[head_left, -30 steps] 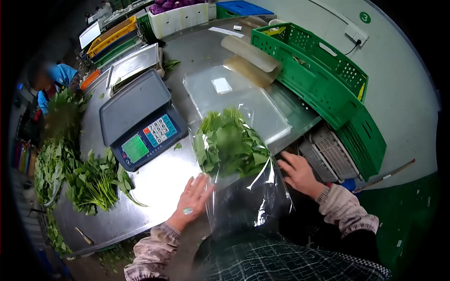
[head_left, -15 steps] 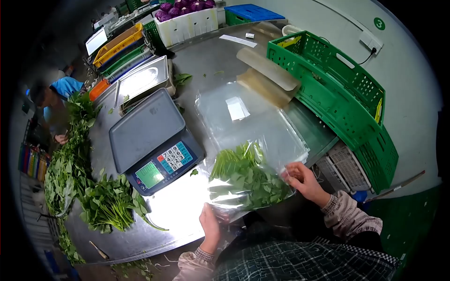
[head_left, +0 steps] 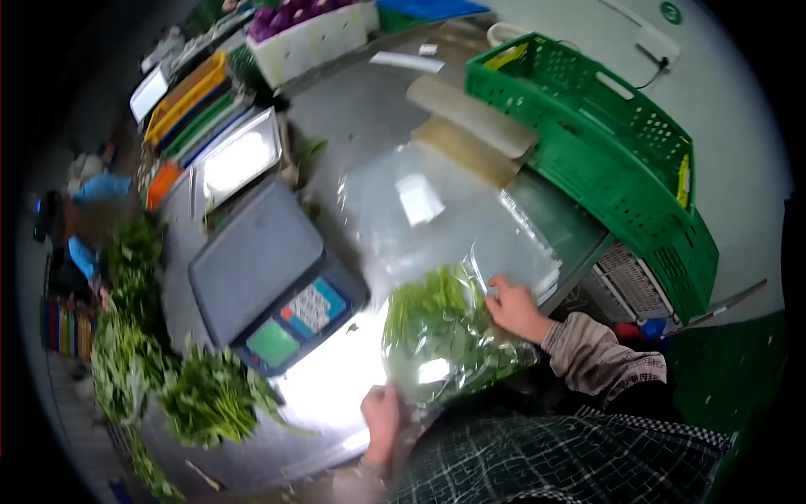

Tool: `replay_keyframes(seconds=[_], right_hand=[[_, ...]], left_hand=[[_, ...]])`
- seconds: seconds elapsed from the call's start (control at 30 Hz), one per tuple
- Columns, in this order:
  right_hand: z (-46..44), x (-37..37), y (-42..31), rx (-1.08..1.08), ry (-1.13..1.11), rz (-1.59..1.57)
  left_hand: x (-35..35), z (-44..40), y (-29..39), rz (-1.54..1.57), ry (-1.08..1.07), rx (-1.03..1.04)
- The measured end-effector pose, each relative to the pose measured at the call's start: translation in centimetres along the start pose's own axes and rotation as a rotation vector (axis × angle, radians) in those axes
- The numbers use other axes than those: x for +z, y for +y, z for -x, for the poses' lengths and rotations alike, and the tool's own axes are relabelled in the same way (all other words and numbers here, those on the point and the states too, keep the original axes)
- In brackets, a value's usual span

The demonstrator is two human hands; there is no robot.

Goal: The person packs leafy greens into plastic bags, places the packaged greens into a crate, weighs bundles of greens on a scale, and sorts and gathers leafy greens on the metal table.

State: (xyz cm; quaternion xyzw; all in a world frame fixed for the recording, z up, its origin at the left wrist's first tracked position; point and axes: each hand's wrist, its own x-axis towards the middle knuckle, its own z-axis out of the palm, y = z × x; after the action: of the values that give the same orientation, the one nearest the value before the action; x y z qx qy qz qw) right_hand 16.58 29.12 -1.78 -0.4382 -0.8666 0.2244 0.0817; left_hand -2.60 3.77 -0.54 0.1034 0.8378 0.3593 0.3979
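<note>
A clear plastic bag of leafy greens (head_left: pixel 457 336) lies at the front edge of the metal table, pale stems toward the back and leaves toward me. My left hand (head_left: pixel 382 416) is closed at the bag's near left corner, pinching the film. At the bag's right edge, my right hand (head_left: pixel 516 311) has its fingers curled on the plastic. Just behind lies a stack of flat clear bags (head_left: pixel 478 227) with a white paper label (head_left: pixel 419 200) on it. Left of the bag stands a digital scale (head_left: pixel 260 260), its pan bare.
Loose bunches of greens (head_left: pixel 210 399) cover the table's left side. Green crates (head_left: pixel 579 143) stand along the right edge, near a brown sheet roll (head_left: pixel 470 122). Purple vegetables (head_left: pixel 285 17) fill a white box (head_left: pixel 315 46) at the back. Another person (head_left: pixel 101 189) is at the far left.
My right hand has moved up and slightly left along the bag's edge. My left hand has shifted slightly right and down. The camera view has also shifted.
</note>
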Motion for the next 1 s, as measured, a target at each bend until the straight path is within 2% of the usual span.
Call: replay_keyframes(seconds=[0.03,0.07,0.1,0.13,0.17,0.2,0.23,0.27,0.3,0.33,0.43,0.5,0.53,0.57,0.63,0.67,0.7,0.73,0.77,0.8,0.87,0.93,0.97,1.0], right_hand=[[0.0,-0.9,0.0,-0.076,0.096,0.198],[0.1,-2.2,0.1,-0.097,0.035,0.226],[0.5,-3.1,0.4,-0.116,-0.032,0.252],[0.5,-2.6,2.3,-0.368,0.032,0.250],[0.5,-1.9,4.2,-0.625,0.086,0.256],[1.3,-2.0,4.2,-0.664,-0.029,0.257],[1.7,-2.3,3.8,-0.703,-0.145,0.254],[1.7,-2.6,3.4,-0.660,-0.170,0.149],[1.5,-3.0,3.3,-0.622,-0.202,0.039],[0.6,-3.5,2.7,-0.670,-0.099,0.086],[-3.9,-7.4,0.7,-0.449,-0.207,-0.588],[-5.1,-14.0,-3.0,-0.192,0.064,-0.963],[-6.3,-17.3,-3.7,-0.102,0.139,-1.055],[-7.8,-20.3,-3.4,-0.009,0.211,-1.151],[-11.3,-26.3,0.1,0.068,0.461,-1.268],[-12.2,-29.9,1.3,0.002,0.633,-1.332],[-13.3,-32.8,3.9,0.020,0.746,-1.248],[-14.3,-35.4,6.2,-0.021,0.890,-1.151],[-15.2,-37.1,9.0,-0.062,0.981,-1.099],[-16.4,-38.0,12.4,-0.001,1.070,-1.089],[-17.8,-38.4,17.9,0.077,1.073,-1.170],[-18.7,-36.4,23.9,0.237,0.977,-1.278],[-19.0,-34.3,27.1,0.366,0.858,-1.309],[-18.9,-31.7,29.4,0.499,0.685,-1.186]], left_hand=[[-0.1,-0.1,0.1,-0.294,0.188,0.325],[-0.2,-0.5,0.1,-0.365,0.352,0.633],[-1.1,-2.3,0.2,-0.728,0.474,1.127],[-2.0,-3.5,-0.1,-0.945,0.308,1.260],[-2.2,-4.2,0.1,-0.981,0.149,1.230],[-2.1,-4.7,0.7,-1.148,0.222,1.247],[-3.0,-3.2,1.8,-0.970,-0.043,1.099],[-3.2,-4.3,1.0,-0.820,-0.232,0.946],[-3.5,-4.7,1.6,-0.919,-0.196,0.979],[-3.5,-5.1,4.1,-0.871,-0.209,0.935],[-3.5,-5.9,13.7,-0.735,-0.279,0.765],[-2.6,-5.9,19.9,-0.641,-0.331,0.625],[-1.8,-6.0,22.1,-0.588,-0.357,0.552],[-0.5,-5.7,23.5,-0.523,-0.214,0.910],[2.2,-5.1,28.6,0.287,-0.524,0.499],[3.4,-3.3,30.8,0.310,-0.546,0.652],[4.4,-2.2,32.1,0.333,-0.566,0.801],[4.7,-3.5,31.4,0.178,-0.510,0.792],[5.2,-4.8,30.1,0.141,-0.520,0.695],[5.7,-6.2,28.7,0.104,-0.525,0.597],[6.3,-7.5,26.5,0.056,-0.503,0.466],[6.7,-7.9,24.4,0.004,-0.473,0.370],[6.7,-7.9,23.7,0.030,-0.488,0.349],[6.8,-8.0,22.9,0.031,-0.483,0.301]])
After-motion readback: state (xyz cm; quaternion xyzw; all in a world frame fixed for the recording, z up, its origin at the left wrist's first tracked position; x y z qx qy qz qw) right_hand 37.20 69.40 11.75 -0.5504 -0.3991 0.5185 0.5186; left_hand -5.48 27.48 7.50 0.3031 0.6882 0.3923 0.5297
